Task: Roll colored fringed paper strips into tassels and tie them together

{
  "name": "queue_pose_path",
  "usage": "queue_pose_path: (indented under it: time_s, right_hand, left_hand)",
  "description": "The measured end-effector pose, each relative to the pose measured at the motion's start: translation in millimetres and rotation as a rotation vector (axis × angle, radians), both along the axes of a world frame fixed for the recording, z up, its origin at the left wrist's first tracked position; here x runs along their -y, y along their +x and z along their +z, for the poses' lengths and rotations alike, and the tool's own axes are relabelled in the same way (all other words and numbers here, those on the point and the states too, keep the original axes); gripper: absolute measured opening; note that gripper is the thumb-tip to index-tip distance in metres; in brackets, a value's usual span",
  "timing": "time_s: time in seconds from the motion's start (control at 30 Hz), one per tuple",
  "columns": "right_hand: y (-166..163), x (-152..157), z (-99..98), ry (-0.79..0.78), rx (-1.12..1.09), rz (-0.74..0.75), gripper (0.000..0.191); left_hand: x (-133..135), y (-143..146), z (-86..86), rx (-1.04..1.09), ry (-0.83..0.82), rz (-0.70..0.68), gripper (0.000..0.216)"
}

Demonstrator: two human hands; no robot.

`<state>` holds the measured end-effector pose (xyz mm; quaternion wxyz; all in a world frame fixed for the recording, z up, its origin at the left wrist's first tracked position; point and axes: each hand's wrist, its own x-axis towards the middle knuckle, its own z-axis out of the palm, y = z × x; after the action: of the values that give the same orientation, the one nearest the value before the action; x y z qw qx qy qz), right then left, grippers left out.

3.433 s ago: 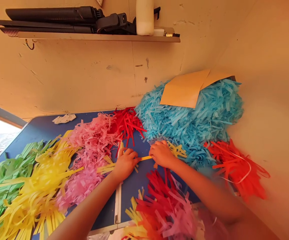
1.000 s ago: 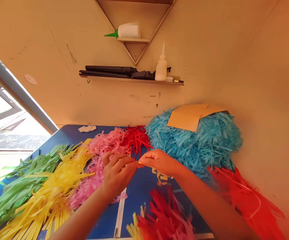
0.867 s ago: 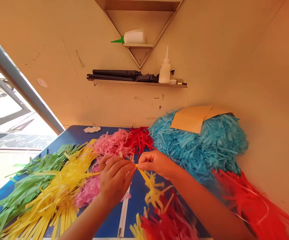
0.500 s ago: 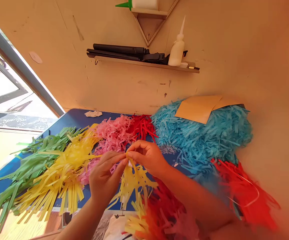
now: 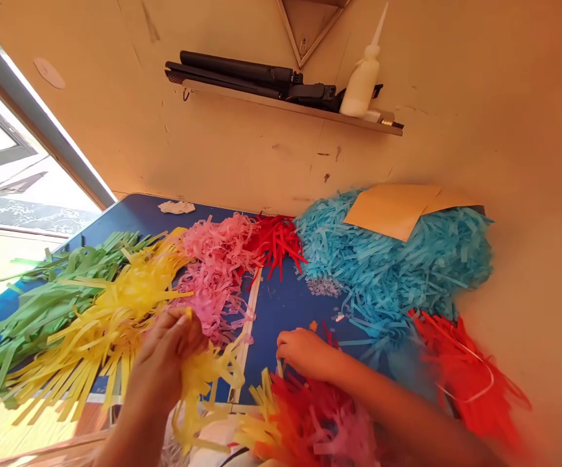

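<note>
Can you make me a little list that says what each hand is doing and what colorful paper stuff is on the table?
left hand: holds a yellow tassel of paper strips, lifted off the table
right hand: fingers down on the blue table, at the edge of the red and pink pile
left side of table: green strips, then yellow strips
middle: pink strips, red strips
right side: big light-blue heap with tan paper on top; orange-red strips
wall shelf: white glue bottle
</note>
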<state>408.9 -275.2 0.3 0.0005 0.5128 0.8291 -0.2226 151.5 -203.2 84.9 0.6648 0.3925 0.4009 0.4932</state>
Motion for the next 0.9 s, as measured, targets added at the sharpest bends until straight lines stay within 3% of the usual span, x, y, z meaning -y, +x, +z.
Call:
queue_pose_path:
  time_s: [0.07,0.17,0.27,0.33,0.4,0.63,0.77,0.9]
  right_hand:
    - [-0.4,-1.5,-7.1,0.003,0.005,-0.035,0.017]
    - [4.0,-2.5,8.0,0.055,-0.077,-0.167,0.015]
    - [11.2,8.8,36.2,0.135,-0.552,-0.434,0.012]
    - [12.0,22.2,50.6,0.204,-0.879,-0.578,0.008]
    - [9.1,36.6,57.0,0.261,-1.020,-0.648,0.008]
    - [5.1,71.0,43.0,0.350,-1.138,-0.953,0.010]
    - [9.8,82.7,35.3,0.343,-1.177,-1.045,0.016]
    - [13.3,90.1,32.9,0.382,-1.065,-1.086,0.012]
  left_hand:
    - [8.6,16.0,-7.9,-0.101,0.050,-0.097,0.033]
    - [21.1,38.3,-17.1,-0.279,0.173,-0.248,0.034]
    - [28.5,56.5,-21.3,-0.413,0.334,-0.363,0.028]
    - [31.9,69.8,-22.5,-0.476,0.486,-0.369,0.022]
    - [35.6,84.1,-23.5,-0.509,0.628,-0.341,0.018]
    - [49.2,118.2,-24.3,-0.584,0.816,-0.443,0.023]
    - [53.2,126.2,-22.4,-0.645,0.899,-0.454,0.024]
    - [56.2,132.1,-21.9,-0.736,1.144,-0.398,0.027]
